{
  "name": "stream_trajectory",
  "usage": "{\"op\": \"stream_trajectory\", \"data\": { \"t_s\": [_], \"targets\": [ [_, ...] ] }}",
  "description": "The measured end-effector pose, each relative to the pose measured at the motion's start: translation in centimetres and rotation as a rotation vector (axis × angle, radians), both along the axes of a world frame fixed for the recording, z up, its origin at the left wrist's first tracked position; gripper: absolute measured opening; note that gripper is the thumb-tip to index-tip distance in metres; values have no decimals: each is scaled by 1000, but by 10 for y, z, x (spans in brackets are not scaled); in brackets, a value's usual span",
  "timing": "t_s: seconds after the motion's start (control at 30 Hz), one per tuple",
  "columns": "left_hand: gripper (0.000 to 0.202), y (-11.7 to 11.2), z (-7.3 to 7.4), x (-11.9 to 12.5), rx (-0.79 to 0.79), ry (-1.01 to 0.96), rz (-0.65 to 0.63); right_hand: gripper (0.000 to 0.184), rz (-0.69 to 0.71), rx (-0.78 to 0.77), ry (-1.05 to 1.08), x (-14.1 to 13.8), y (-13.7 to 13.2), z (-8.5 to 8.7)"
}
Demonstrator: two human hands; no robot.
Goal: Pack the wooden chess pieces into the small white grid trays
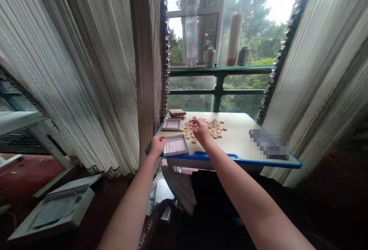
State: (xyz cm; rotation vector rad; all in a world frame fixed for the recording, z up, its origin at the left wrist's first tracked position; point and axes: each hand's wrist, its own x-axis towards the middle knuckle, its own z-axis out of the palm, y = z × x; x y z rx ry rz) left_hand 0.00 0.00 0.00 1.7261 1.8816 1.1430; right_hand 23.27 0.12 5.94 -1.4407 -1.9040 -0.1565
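Observation:
A small cream table with a blue rim (247,160) stands in front of a window. Several round wooden game pieces (214,128) lie scattered on its far middle. My right hand (200,131) hovers over the pieces, fingers pinched together on one small piece. My left hand (156,145) is closed on the left edge of a shallow grey tray (176,145) with a red grid printed inside. A second similar tray (171,124) lies just behind it.
Striped curtains (94,73) hang close on both sides. A stack of flat boxes (177,113) sits at the table's far left corner. Cans and a cup stack (234,39) stand on the green window rail. A blurred flat object (268,143) lies on the table's right. Papers (57,208) lie lower left.

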Motion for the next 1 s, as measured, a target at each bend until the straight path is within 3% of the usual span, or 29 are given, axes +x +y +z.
{"op": "stream_trajectory", "data": {
  "t_s": [0.2, 0.33, 0.53, 0.67, 1.0],
  "targets": [
    [25, -5, 3, 1, -38, -35, -94, 28, 134, -70, -140, -1, -20, -23],
    [29, -4, 5, -5, -72, -88, -148, 29, 143, -163, -231, 0, -26, -30],
    [25, 4, 8, -21, -41, -14, -38, 26, 125, -228, -288, -4, -19, -30],
    [27, 0, 11, -19, 3, 92, 47, 23, 128, -222, -283, -6, -21, -28],
    [31, 1, 4, -16, -5, 106, -53, 28, 50, -214, -257, -5, -21, -27]
  ]
}}
